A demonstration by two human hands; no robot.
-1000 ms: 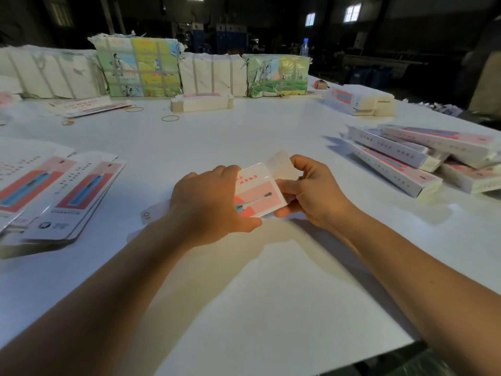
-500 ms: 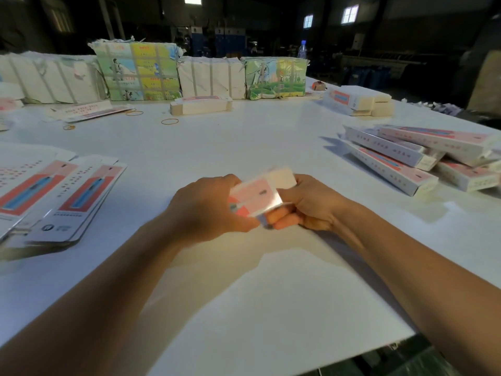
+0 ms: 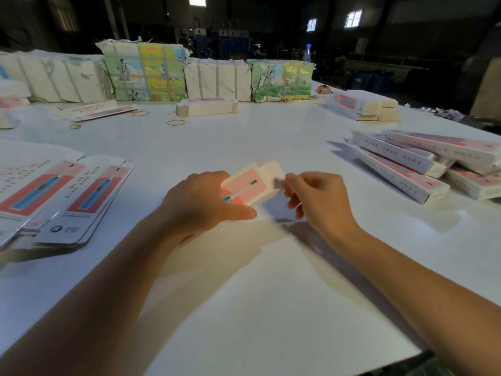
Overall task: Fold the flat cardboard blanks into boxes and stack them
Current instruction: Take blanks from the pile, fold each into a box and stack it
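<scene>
A pink-and-white cardboard box (image 3: 245, 185) with a toothbrush print is held over the middle of the white table (image 3: 244, 280). My left hand (image 3: 202, 200) grips its near end from the left, thumb underneath. My right hand (image 3: 315, 198), blurred, pinches the white end flap (image 3: 273, 172) at the box's far right end. Flat printed blanks (image 3: 62, 196) lie spread at the left. A loose pile of folded boxes (image 3: 423, 161) lies at the right.
Wrapped bundles (image 3: 146, 71) line the table's far edge, with a small stack of blanks (image 3: 207, 107) in front and rubber bands (image 3: 175, 122) nearby. More white boxes (image 3: 366, 105) sit at the far right. The table's near edge runs at the lower right.
The box has turned so its pink face and open end flap point up and away. My right hand has come off the box's underside and now pinches the flap.
</scene>
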